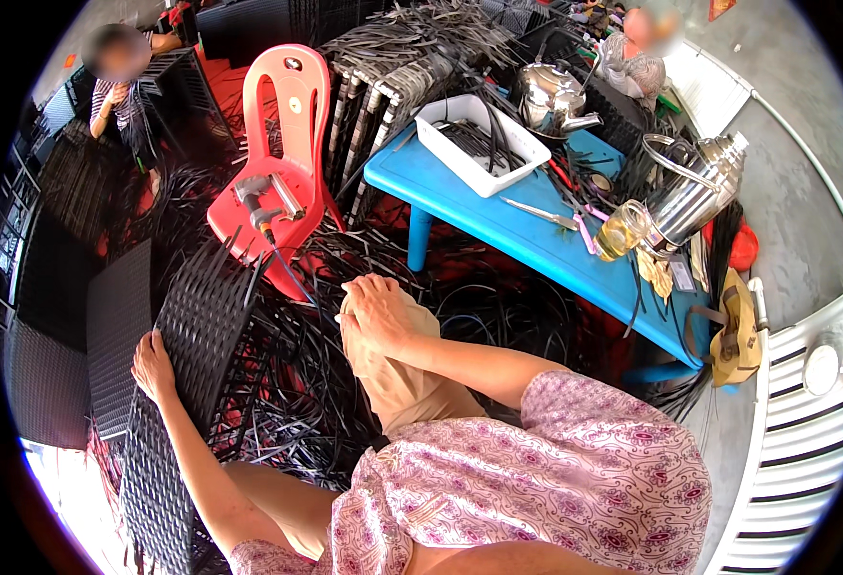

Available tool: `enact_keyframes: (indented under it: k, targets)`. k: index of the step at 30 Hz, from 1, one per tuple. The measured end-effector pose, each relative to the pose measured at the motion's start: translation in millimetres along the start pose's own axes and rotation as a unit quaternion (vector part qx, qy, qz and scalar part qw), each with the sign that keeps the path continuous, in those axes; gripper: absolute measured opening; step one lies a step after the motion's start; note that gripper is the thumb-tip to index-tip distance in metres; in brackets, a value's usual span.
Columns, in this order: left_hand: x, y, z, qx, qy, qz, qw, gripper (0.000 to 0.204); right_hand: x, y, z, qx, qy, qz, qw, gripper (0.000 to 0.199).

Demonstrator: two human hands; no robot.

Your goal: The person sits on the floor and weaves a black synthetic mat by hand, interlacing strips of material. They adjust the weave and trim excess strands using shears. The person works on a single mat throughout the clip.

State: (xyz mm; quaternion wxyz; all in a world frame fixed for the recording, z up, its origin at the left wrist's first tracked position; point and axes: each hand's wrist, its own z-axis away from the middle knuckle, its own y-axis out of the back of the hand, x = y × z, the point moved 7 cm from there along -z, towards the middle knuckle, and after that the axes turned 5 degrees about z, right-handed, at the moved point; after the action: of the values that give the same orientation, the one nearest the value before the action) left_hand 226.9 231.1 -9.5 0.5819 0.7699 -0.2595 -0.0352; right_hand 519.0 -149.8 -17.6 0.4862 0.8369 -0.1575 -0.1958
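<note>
On the blue desk (440, 190), a white plastic tray (450, 157) holds black strips (479, 141); a glass jar (621, 232) has yellowish contents. The black woven panel (196, 321) lies against the left grip (155, 368), clasp unclear; the right grip (380, 311) rests unclenched on a knee (383, 369).

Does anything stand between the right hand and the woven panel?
Nothing visible seems to block the way. The right hand rests on one knee; the loose strips between it and the panel appear to lie lower.

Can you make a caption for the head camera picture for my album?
Left hand on a black woven panel, right hand on knee, near a blue table.
</note>
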Motion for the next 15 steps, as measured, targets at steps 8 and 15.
enact_keyframes:
  k: [8,15]
  targets:
    - [2.1,2.0,1.5,-0.001,-0.002,0.002,1.0,0.056,-0.8,3.3,-0.1,-0.003,0.006,0.001,1.0,0.05]
    - [0.8,0.5,-0.1,0.001,0.0,-0.002,1.0,0.057,0.7,2.4,0.8,-0.003,0.004,-0.001,1.0,0.05]
